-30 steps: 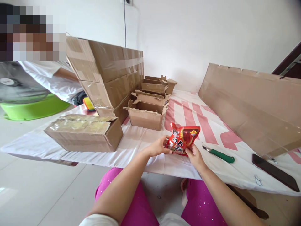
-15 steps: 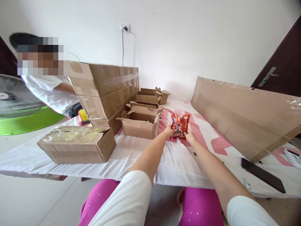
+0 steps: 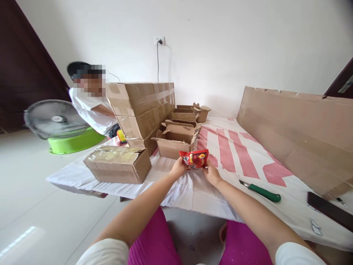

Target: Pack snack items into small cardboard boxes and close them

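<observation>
Left hand and right hand pinch a red packet by opposite sides, nearer than an open box; to the right, a green knife, blade bare, could nick the right hand if it strays.

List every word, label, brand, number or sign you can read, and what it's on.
No text reads clearly.
Red packet: printed characters, too foreshortened and small to read.
Fan hub: a small mark, too blurred to read.
</observation>
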{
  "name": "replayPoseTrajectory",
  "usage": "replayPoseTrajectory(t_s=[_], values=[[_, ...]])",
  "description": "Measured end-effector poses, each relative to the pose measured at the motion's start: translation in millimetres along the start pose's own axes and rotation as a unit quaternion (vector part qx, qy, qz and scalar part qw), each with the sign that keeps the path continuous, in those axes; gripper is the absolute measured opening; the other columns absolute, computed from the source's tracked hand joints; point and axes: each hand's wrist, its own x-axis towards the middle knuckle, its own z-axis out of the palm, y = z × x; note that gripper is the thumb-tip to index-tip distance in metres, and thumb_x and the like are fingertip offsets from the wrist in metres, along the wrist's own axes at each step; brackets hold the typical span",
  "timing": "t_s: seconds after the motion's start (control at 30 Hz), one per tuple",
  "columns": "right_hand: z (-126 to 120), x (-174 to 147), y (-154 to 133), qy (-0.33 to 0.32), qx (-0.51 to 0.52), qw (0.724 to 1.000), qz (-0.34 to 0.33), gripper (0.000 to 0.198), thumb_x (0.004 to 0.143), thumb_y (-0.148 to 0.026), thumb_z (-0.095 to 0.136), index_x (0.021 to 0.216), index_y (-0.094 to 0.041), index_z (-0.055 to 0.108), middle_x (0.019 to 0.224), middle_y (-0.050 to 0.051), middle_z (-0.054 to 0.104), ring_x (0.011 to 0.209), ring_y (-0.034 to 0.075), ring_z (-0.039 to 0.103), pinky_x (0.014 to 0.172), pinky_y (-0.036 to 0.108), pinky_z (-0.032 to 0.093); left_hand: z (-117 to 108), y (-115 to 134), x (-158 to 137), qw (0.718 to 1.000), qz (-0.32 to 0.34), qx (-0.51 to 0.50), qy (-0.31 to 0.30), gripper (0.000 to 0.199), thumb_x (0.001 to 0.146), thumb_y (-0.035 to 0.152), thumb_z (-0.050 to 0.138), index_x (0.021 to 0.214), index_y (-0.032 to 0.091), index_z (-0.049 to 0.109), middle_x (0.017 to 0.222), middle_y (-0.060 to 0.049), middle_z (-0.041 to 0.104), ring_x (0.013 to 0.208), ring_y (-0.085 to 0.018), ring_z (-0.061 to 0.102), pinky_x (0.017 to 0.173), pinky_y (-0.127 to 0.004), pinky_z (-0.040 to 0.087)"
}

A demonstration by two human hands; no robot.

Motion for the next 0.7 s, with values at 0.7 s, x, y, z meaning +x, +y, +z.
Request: replayPoseTrajectory(t_s=[0.7], values=[[30.3,-10.8,4.1,-0.024,-0.044,0.998,-0.024,0.026,0.079,-0.016,0.052,0.103,-0.022,0.056,0.104,0.008,0.068,0.099,0.021,0.063,0.091,0.039,0.049,-60.1,-3.6,-8.0,0.828,0.063,0.514,0.218,0.052,0.084,0.009,0.036,0.135,0.012,0.051,0.138,-0.021,0.048,0.130,-0.034,0.040,0.108,-0.051,0.030]])
